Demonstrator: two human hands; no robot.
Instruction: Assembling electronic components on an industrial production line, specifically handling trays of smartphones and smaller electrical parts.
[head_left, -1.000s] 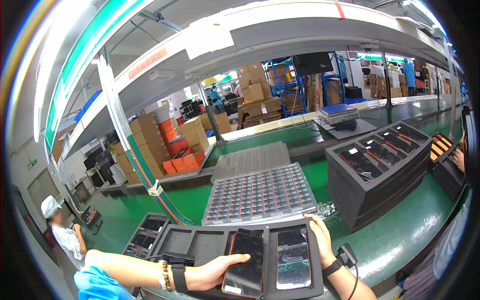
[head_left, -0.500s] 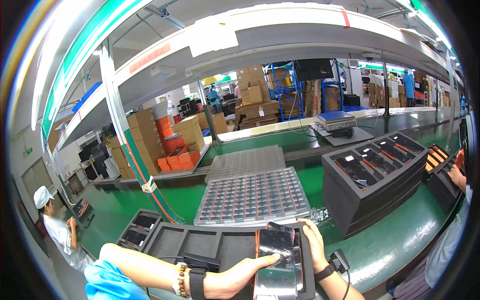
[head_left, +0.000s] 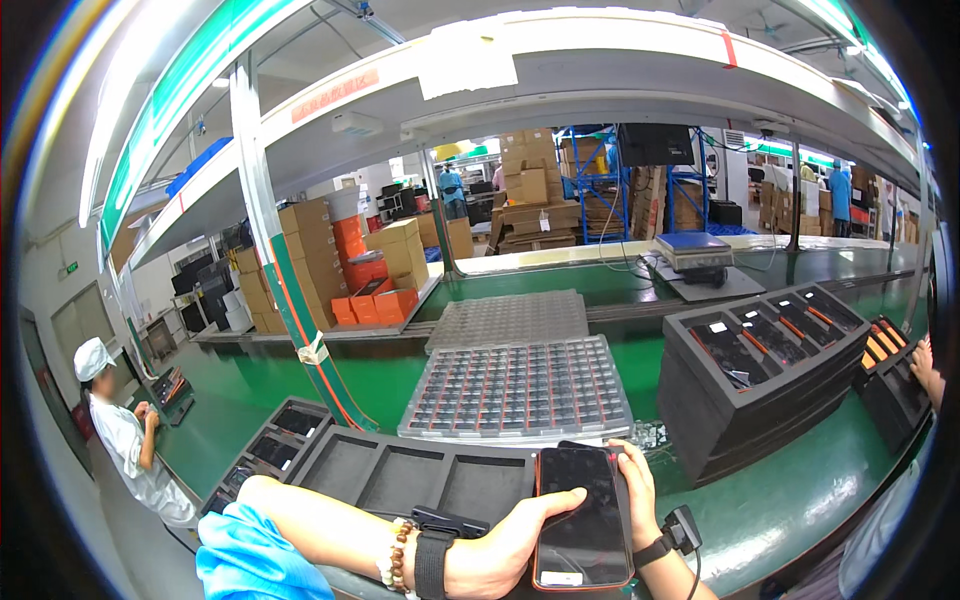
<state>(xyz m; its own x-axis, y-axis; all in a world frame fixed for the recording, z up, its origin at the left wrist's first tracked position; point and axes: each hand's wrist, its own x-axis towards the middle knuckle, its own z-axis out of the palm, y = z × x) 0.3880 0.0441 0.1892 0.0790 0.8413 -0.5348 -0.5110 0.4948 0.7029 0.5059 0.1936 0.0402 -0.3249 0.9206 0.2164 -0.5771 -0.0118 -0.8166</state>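
A black smartphone point(head_left: 578, 528) with an orange edge and a pale label near its lower end lies face up between my hands. My left hand point(head_left: 505, 548) closes on its left side, thumb flat across the dark screen. The fingers of my right hand point(head_left: 636, 486) are bent along its upper right edge. A dark edge shows just behind the phone's top; I cannot tell what it belongs to. Under and beside my left forearm is a black foam tray point(head_left: 437, 482) with bare compartments, its right end hidden by the phone and my hands.
A clear plastic tray point(head_left: 515, 390) of small parts lies ahead. To the right stand stacked black foam trays point(head_left: 765, 400) with phones on top; another person's hand point(head_left: 927, 368) is beyond. More phone-filled trays point(head_left: 270, 445) lie left. A shelf post point(head_left: 290, 290) rises at left; a scale point(head_left: 692, 252) stands behind.
The phone in my left hand has turned, so its whole dark screen and orange edge now show. My right fingers have moved from the tray's end to the phone's edge. The view has shifted slightly.
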